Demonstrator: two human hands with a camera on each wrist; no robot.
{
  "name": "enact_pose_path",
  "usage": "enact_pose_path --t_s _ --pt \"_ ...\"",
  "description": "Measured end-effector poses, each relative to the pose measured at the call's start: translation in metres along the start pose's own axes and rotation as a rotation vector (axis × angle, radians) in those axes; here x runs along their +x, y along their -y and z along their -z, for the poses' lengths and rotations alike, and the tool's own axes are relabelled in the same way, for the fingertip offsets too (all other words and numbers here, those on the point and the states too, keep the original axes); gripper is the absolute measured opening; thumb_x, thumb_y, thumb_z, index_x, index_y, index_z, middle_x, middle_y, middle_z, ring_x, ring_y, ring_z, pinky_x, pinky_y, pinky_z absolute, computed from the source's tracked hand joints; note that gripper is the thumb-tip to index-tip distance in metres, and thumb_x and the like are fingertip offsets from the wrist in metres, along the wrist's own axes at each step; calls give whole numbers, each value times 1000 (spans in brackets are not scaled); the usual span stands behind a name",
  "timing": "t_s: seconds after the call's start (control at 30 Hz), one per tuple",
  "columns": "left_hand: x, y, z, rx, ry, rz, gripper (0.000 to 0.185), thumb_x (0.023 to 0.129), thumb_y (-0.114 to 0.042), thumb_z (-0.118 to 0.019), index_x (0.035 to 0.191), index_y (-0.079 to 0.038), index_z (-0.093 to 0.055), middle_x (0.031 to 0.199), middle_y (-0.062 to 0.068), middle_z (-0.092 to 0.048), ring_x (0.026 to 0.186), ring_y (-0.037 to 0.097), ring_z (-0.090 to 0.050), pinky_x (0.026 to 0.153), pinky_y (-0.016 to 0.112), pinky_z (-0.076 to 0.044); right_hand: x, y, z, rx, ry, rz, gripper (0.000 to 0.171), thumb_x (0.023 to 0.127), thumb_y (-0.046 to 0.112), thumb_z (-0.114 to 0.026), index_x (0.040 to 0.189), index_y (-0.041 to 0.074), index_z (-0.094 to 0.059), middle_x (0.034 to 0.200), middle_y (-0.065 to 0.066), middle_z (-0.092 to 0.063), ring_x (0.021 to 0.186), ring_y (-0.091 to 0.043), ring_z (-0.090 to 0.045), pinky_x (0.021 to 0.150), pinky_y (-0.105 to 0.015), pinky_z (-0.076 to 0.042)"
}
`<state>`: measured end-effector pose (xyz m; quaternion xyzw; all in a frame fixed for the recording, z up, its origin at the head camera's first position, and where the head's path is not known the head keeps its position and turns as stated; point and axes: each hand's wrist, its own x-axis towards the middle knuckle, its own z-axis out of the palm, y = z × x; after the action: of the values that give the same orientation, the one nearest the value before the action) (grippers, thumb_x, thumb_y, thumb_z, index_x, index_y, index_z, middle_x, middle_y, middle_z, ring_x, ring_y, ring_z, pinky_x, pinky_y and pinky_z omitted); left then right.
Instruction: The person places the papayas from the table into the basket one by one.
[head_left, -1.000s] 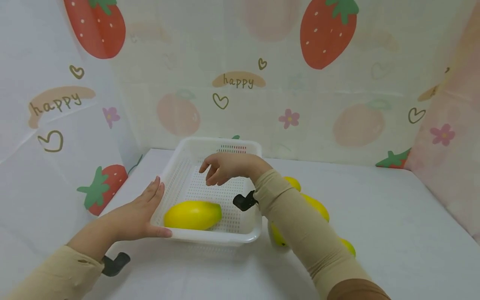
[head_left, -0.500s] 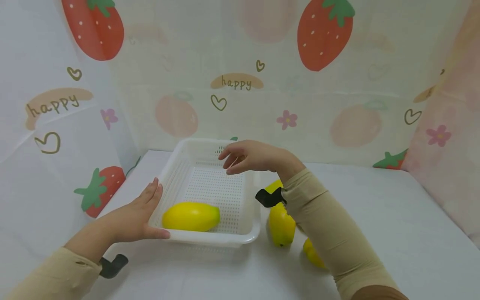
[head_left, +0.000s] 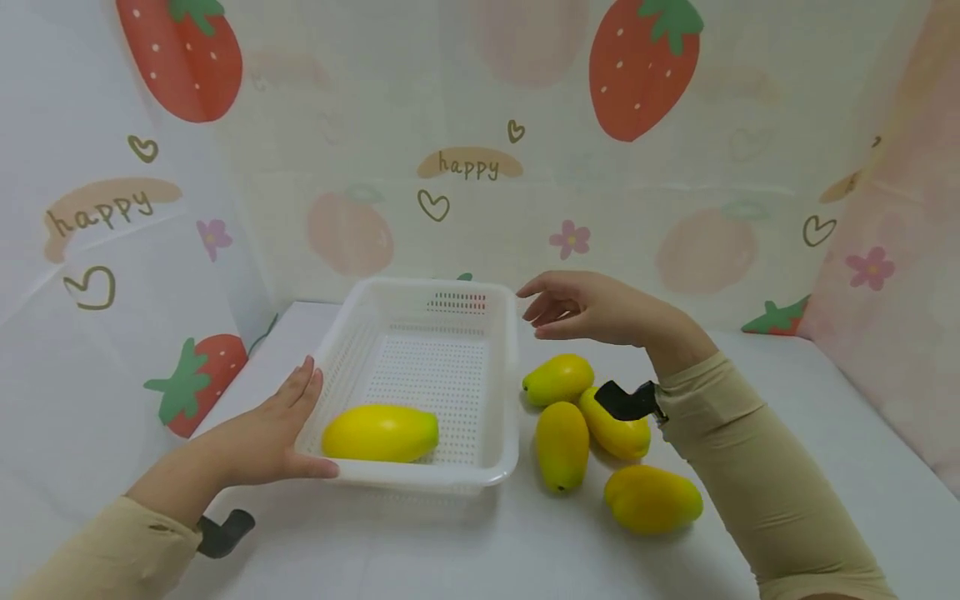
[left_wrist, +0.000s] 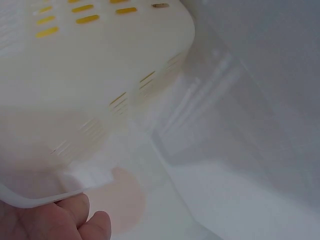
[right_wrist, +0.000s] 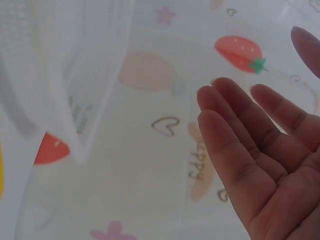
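A white perforated plastic basket (head_left: 420, 475) stands on the table, with one yellow, green-tipped fruit (head_left: 381, 433) that looks like a papaya lying near its front wall. My left hand (head_left: 273, 433) rests against the basket's front left corner, fingers straight along the left side and thumb on the front rim. In the left wrist view, fingertips of the left hand (left_wrist: 67, 220) show beside the rim. My right hand (head_left: 588, 308) hovers past the basket's right rim, holding nothing. The right wrist view shows its palm (right_wrist: 280, 200) bare and its fingers loosely extended.
Several similar yellow fruits lie right of the basket: one at the back (head_left: 558, 380), one near the basket (head_left: 562, 446), one beside it (head_left: 618, 425) and one in front (head_left: 652, 498). A printed strawberry cloth (head_left: 465, 225) encloses the white table (head_left: 780, 433).
My right hand has moved right, from above the basket to beyond its right rim, uncovering the fruits there. The left hand stays at the basket's corner; the fruit inside stays put.
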<state>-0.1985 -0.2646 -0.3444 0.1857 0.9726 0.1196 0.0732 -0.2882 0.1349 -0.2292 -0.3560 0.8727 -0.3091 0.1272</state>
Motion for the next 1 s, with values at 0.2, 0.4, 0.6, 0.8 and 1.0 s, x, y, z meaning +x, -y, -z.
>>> enact_pose_path --t_s 0.2,0.4,0.6,0.8,1.0 --pt "-1 0 1 -2 1 4 127 63 -80 -52 144 3 -2 151 19 10 137 38 -3 103 56 -25 -33 -20 9 -12 -23 -26 41 87 24 -64 125 15 -50 112 -1 -61 103 -17 -58 90 -35 -47" --pt "-1 0 0 4 -2 -2 127 63 -80 -51 144 3 -2 151 19 9 137 38 -5 103 55 -25 -67 -43 10 -2 -52 -62 42 86 27 -64 124 15 -51 113 -2 -61 100 -16 -60 87 -30 -49" --pt "0 -1 1 0 1 -2 127 63 -79 -52 144 4 -2 151 19 10 137 39 -4 102 56 -26 -99 -64 6 48 -96 -76 39 87 23 -63 123 12 -51 112 -5 -62 101 -17 -59 83 -24 -49" --pt "0 -1 0 2 0 -5 127 63 -79 -53 144 5 -2 151 19 10 137 39 -3 102 56 -24 -126 -85 -2 108 -76 -109 39 88 21 -61 124 10 -50 112 -8 -60 101 -13 -59 83 -24 -49" --pt "-1 -1 0 -5 0 -10 127 63 -79 -52 144 4 -1 151 19 11 137 39 -2 103 56 -23 -143 -105 -16 183 -43 -112 40 90 16 -59 126 6 -48 114 -14 -57 101 -12 -58 83 -23 -50"
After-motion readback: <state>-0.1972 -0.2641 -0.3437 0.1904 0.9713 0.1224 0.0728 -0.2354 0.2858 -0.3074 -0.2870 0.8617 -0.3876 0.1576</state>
